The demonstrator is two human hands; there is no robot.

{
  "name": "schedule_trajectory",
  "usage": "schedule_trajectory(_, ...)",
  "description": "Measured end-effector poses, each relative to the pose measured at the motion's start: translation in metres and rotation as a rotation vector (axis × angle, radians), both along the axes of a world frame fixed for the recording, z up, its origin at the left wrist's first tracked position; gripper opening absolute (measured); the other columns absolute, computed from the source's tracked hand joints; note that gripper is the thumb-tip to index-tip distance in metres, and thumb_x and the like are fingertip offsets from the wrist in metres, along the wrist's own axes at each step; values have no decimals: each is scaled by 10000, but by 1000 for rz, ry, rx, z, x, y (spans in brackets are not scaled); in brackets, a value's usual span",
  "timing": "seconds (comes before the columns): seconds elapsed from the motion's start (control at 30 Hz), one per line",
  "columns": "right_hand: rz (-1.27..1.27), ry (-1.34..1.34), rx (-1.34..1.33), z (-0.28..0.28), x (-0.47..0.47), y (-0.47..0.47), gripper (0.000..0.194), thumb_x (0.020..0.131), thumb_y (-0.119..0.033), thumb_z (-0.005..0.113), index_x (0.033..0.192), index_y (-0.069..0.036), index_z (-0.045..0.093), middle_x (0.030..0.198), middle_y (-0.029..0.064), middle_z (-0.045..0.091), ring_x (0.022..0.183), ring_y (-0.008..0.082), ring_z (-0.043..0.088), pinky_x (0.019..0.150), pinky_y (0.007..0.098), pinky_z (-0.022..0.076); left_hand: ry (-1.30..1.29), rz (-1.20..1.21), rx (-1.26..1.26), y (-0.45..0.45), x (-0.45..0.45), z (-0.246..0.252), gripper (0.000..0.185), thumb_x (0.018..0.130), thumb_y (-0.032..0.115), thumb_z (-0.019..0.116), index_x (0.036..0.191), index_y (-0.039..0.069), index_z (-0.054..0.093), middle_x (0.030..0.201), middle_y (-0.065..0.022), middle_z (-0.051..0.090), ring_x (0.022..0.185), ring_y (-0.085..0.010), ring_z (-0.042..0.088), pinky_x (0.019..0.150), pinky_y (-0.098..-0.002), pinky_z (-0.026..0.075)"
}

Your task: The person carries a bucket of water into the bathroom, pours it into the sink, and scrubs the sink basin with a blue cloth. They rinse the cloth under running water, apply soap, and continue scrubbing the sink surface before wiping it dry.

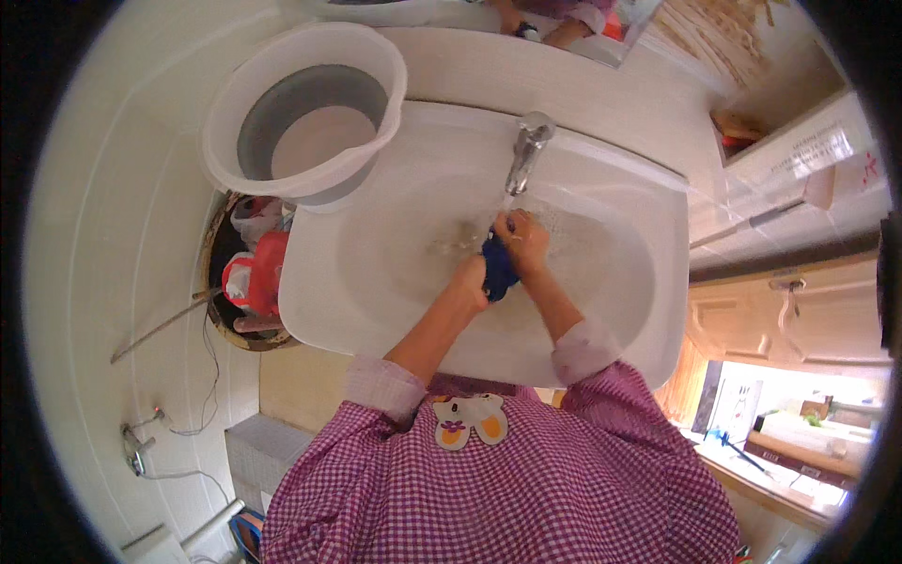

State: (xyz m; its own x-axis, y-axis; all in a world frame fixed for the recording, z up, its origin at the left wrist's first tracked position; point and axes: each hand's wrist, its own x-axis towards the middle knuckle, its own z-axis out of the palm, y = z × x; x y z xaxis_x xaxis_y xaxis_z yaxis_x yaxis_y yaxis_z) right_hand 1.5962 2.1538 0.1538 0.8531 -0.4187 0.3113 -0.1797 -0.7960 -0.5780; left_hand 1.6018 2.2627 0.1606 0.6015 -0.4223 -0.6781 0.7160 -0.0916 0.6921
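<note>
A dark blue cloth (499, 271) is bunched between my two hands, over the bowl of a white washbasin (317, 282). My left hand (473, 277) grips the cloth from its left side, with the fingers largely hidden by it. My right hand (522, 238) is closed on the cloth's upper right part, just below the spout of the chrome faucet (523, 158). Water seems to run from the spout onto the right hand. Shallow, cloudy-looking water lies in the bowl around the hands.
A white and grey plastic tub (310, 180) sits over the washbasin's back left corner. Below it, left of the washbasin, a round container (217, 317) holds a red item and bags. A mirror (599, 42) is behind the faucet. A wooden door (789, 321) stands at right.
</note>
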Motion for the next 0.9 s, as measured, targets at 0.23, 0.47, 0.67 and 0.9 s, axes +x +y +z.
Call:
schedule_trajectory(0.23,-200,475,-308,-35,-58,-66,716,721,-600,649,1298,-211,482,1365,177,397,1240,391,387,941,578,361,154,86,-46,82,56,-13,594,795,526,634,1216,121,528,1286,-113,500,1195,-293,451,872,-636,384)
schedule_trajectory(0.47,179,185,633,-38,-35,29,356,588,-152,769,900,-24,655,1245,144,518,1019,302,557,877,394,455,370,67,-354,53,64,-46,600,800,547,621,1224,135,521,1312,-111,480,1237,-333,414,930,-589,382)
schedule_trajectory(0.67,197,-232,52,65,-53,79,322,617,-269,773,767,-47,595,977,99,605,862,304,591,709,406,485,-13,-207,-1020,37,27,-29,213,914,238,467,1062,98,531,1191,-63,520,1105,-134,502,919,-335,442)
schedule_trajectory(0.9,-25,92,98,12,-7,0,400,755,-510,615,804,-114,635,829,117,626,719,308,622,611,431,489,56,-79,-354,4,6,-50,166,907,270,489,1016,147,516,1022,-66,567,908,-184,578,744,-390,511)
